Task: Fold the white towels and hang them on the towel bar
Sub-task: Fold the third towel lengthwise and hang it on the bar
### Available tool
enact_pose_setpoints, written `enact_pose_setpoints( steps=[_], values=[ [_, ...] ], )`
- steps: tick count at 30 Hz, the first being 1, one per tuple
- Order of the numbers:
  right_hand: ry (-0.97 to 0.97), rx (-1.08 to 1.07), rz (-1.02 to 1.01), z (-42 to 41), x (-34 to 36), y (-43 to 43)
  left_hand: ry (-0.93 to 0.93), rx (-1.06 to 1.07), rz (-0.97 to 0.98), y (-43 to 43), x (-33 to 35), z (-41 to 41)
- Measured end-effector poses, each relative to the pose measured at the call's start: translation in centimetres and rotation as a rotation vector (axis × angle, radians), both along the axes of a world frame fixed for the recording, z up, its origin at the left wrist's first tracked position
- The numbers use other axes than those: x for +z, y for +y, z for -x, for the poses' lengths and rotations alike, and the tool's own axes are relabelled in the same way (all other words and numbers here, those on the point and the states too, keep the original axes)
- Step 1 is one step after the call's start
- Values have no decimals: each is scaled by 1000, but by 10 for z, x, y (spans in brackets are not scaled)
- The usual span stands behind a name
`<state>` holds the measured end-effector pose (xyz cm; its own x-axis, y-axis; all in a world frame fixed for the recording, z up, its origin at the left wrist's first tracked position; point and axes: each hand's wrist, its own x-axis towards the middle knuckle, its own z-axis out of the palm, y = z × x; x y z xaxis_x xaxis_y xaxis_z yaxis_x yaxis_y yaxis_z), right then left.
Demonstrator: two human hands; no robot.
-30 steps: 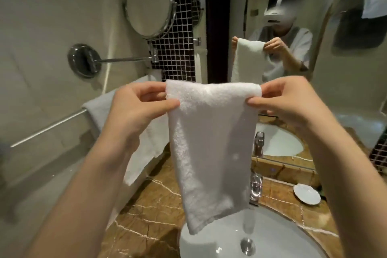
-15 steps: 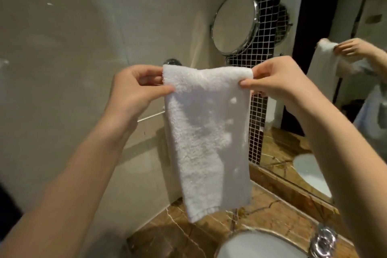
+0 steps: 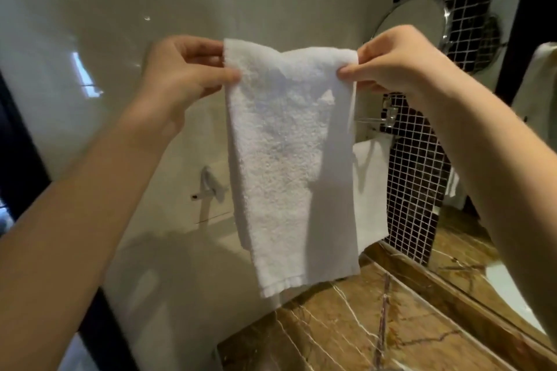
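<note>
Both hands up in front of me. My left hand [image 3: 184,75] pinches the top left corner of the folded white towel [image 3: 289,166], thumb in front, fingers behind. My right hand [image 3: 398,60] pinches the top right corner the same way. Towel hangs straight down between them, in the air in front of the glossy wall, bottom hem above the brown marble counter [image 3: 376,325]. Second white towel [image 3: 372,190] hangs behind it. Towel bar bracket [image 3: 208,187] on the wall, lower left of the held towel. Round mirror [image 3: 416,24] upper right.
</note>
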<state>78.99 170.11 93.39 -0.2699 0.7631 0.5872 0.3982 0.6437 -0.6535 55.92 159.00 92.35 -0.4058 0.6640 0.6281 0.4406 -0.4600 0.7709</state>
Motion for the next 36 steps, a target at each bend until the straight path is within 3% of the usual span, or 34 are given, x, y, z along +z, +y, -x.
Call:
enact_pose_setpoints(
  steps=[15,22,36],
  values=[
    [203,125,31,64,81,34,164,98,-156,21,85,41],
    [170,243,133,88,59,59,124,109,-159,44,61,68],
    [68,176,250,117,0,96,-43,85,-6,69,-14,92]
  ],
)
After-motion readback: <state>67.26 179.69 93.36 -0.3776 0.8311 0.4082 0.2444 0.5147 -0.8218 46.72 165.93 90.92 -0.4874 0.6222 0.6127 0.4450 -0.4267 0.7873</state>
